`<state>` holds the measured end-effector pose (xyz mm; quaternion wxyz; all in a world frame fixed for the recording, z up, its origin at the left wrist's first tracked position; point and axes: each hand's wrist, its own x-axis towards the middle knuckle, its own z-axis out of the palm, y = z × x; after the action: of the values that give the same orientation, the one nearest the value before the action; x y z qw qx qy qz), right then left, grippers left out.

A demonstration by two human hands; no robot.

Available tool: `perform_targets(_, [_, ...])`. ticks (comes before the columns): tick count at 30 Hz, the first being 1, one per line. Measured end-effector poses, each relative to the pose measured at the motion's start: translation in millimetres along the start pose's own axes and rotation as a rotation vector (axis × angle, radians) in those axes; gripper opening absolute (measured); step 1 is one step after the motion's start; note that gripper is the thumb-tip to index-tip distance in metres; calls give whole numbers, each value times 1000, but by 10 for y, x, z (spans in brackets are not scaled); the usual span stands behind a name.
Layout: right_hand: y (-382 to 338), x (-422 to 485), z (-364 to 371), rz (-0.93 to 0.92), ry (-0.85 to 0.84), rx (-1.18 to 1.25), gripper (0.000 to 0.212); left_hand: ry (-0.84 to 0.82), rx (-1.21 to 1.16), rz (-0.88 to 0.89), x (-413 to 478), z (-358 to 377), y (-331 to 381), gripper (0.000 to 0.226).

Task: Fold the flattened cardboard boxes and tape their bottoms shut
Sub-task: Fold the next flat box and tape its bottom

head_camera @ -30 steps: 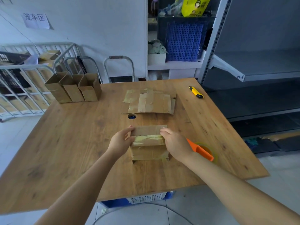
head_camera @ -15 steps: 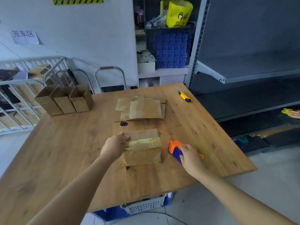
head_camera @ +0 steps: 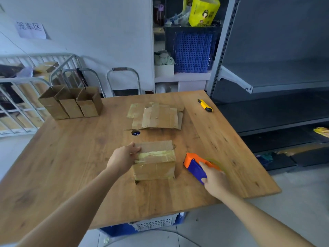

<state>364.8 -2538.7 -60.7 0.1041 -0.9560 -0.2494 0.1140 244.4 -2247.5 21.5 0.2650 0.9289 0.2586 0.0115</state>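
A folded cardboard box [head_camera: 154, 160] stands upside down on the wooden table [head_camera: 71, 157], its bottom flaps up and crossed by a yellowish strip of tape. My left hand [head_camera: 122, 158] presses on the box's left top edge. To the right of the box, my right hand [head_camera: 214, 180] rests on the orange and blue tape dispenser [head_camera: 195, 165], fingers wrapped over its blue handle. A stack of flattened cardboard boxes [head_camera: 156, 116] lies behind the box. Three folded boxes [head_camera: 71, 103] stand open side up at the table's far left corner.
A yellow utility knife [head_camera: 205, 105] lies near the table's far right edge. A round cable hole [head_camera: 135, 133] sits between the stack and the box. Grey metal shelving [head_camera: 267, 77] rises on the right, a white metal cage [head_camera: 21, 97] on the left. A crate [head_camera: 153, 223] shows under the table.
My right hand left the box's top, moved right to the tape dispenser and closed over its handle. My left hand stayed on the box. The view tilted up a little.
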Motion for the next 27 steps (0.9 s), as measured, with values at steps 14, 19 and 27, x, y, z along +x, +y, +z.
perform_targets(14, [-764,290,-1640,-289,-379,1150,46,-27,-82,51,-11,5,-134,37])
perform_targets(19, [-1042,547,-1643,-331,-514,1031,48,-65,-78,49,21,11,-174,35])
perform_targets(27, [-1175,807,-1653,-324,-655,895,46,-85,34,128,100,14,-249,32])
